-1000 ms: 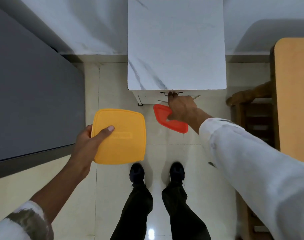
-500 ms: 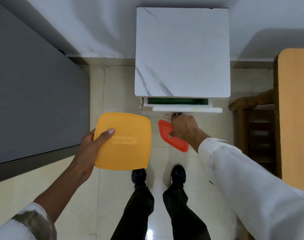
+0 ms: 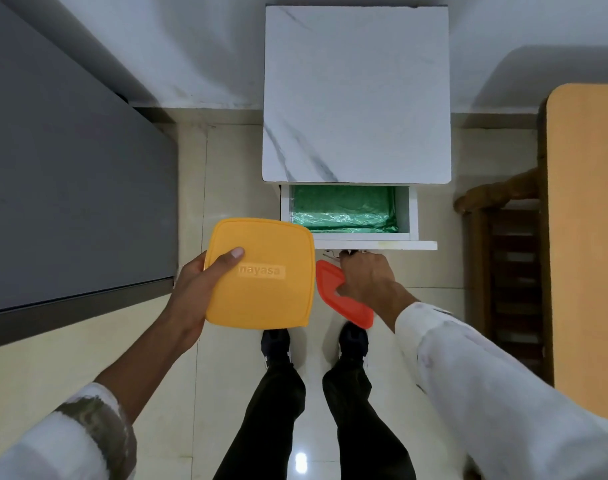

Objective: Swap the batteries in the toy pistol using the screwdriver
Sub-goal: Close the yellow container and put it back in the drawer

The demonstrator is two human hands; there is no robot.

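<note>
Fingers of right hand (image 3: 366, 280) hidden under drawer front (image 3: 382, 244); red item (image 3: 328, 282) partly covered, kind unclear.

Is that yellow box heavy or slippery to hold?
Probably light: the left hand holds the yellow box by one edge alone. It looks stiff: it does not sag away from the grip. Its smooth plastic lid may be a little slippery.

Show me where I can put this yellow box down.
The cabinet top is bare, wall to front edge. The open drawer shows only its green lining. The drawer's front is crowded: the right hand, gripping a red piece, is there.
</note>
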